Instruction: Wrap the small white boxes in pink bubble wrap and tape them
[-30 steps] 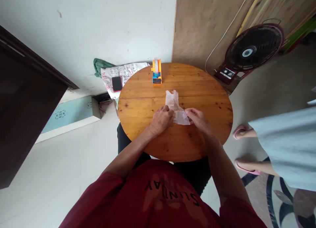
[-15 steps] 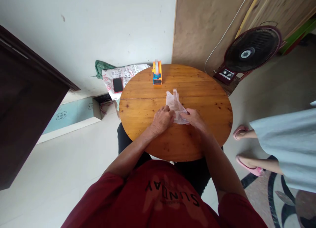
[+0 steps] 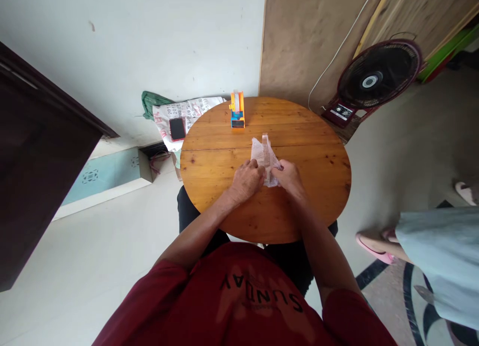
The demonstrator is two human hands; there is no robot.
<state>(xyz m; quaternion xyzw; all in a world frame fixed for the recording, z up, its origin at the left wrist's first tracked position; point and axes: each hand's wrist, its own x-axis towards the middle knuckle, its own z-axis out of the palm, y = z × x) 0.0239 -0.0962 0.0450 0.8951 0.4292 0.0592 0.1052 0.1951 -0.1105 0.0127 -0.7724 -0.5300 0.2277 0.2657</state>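
A small piece of pale, see-through bubble wrap lies on the round wooden table, with a strip of clear tape running along it and sticking out past its far edge. My left hand is closed on its left side, fingers curled down near the tabletop. My right hand pinches the right edge, which is gathered and folded inward. Whatever the wrap may contain is hidden. Beyond it, near the table's far edge, stands an orange and blue tape dispenser with a roll in it.
Left of the table a phone rests on a white printed sack, with a green bag behind. A floor fan stands at the far right. Another person in a pale blue garment is at the right.
My right hand has moved slightly left and inward, folding the wrap's right edge over so it looks narrower. My left hand stays put. The person at the right has shifted.
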